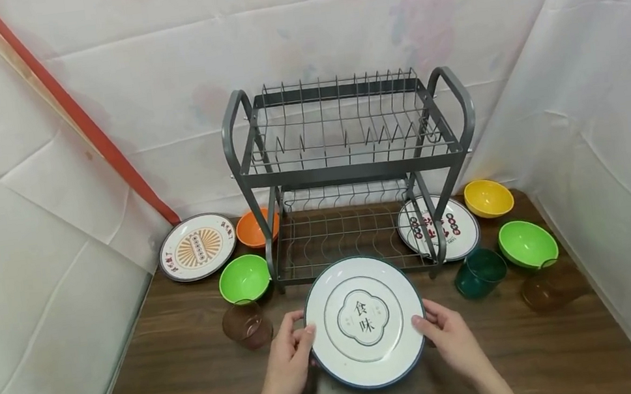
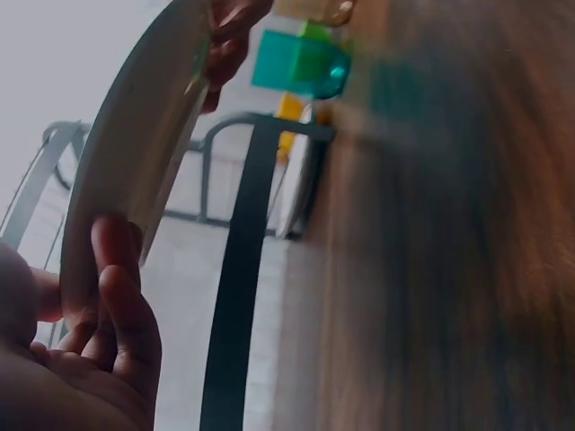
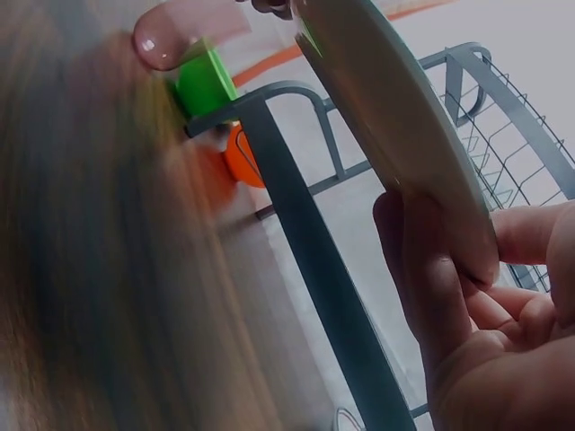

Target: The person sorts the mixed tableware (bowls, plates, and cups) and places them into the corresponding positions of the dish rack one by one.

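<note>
A white plate (image 1: 334,352) with a dark blue rim and two printed characters is held up over the table's front, face tilted toward the head camera. My left hand (image 1: 288,361) grips its left edge, thumb on the face and fingers curled underneath. On the opposite edge my right hand (image 1: 450,339) pinches it the same way. Both wrist views show the plate's pale underside (image 2: 135,135) raised off the wood, with fingers (image 3: 431,269) beneath it. Just behind the plate stands a dark grey two-tier dish rack (image 1: 348,171), its wire shelves bare.
Left of the rack are a patterned plate (image 1: 172,257), an orange bowl (image 1: 250,230), a green bowl (image 1: 245,279) and a pinkish glass (image 1: 246,326). To its right are another plate (image 1: 464,231), a yellow bowl (image 1: 488,198), a green bowl (image 1: 527,243), a teal glass (image 1: 480,274) and a brown glass (image 1: 548,290).
</note>
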`<action>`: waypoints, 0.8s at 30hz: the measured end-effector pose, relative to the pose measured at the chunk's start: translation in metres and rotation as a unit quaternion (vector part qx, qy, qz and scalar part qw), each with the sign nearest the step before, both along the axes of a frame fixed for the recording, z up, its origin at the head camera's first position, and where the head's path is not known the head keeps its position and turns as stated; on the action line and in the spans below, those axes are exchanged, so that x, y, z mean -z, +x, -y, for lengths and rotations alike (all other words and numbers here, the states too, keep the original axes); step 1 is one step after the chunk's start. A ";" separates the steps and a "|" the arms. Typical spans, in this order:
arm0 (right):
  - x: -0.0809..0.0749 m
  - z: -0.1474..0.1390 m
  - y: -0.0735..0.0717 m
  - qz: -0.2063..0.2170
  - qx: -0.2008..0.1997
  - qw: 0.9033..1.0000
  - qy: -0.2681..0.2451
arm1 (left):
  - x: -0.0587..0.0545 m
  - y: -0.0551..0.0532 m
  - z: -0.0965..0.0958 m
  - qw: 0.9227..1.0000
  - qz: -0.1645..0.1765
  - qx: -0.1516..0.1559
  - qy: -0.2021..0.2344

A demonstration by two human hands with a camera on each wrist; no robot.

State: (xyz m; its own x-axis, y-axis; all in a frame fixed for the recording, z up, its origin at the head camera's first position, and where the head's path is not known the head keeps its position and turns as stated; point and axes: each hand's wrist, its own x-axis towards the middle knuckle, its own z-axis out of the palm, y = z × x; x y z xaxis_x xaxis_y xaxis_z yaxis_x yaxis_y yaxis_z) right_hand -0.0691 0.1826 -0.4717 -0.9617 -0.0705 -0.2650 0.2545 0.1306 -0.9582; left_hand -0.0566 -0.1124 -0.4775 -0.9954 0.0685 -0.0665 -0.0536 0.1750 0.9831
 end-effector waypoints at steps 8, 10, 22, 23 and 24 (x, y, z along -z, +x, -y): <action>-0.005 -0.006 0.003 -0.008 -0.033 0.999 0.006 | -0.001 0.002 0.004 1.000 0.006 0.025 -0.006; -0.006 -0.006 0.002 -0.009 -0.034 0.999 0.011 | -0.002 0.002 0.004 1.000 0.006 0.025 -0.003; -0.017 -0.011 0.004 -0.007 -0.031 0.999 0.031 | -0.003 0.005 -0.003 1.000 -0.007 0.011 0.013; -0.017 -0.011 0.004 -0.007 -0.034 0.999 0.033 | -0.003 0.005 -0.003 1.000 -0.007 0.010 0.010; -0.018 -0.012 0.005 -0.008 -0.035 0.999 0.035 | -0.003 0.005 -0.004 1.000 -0.009 0.010 0.007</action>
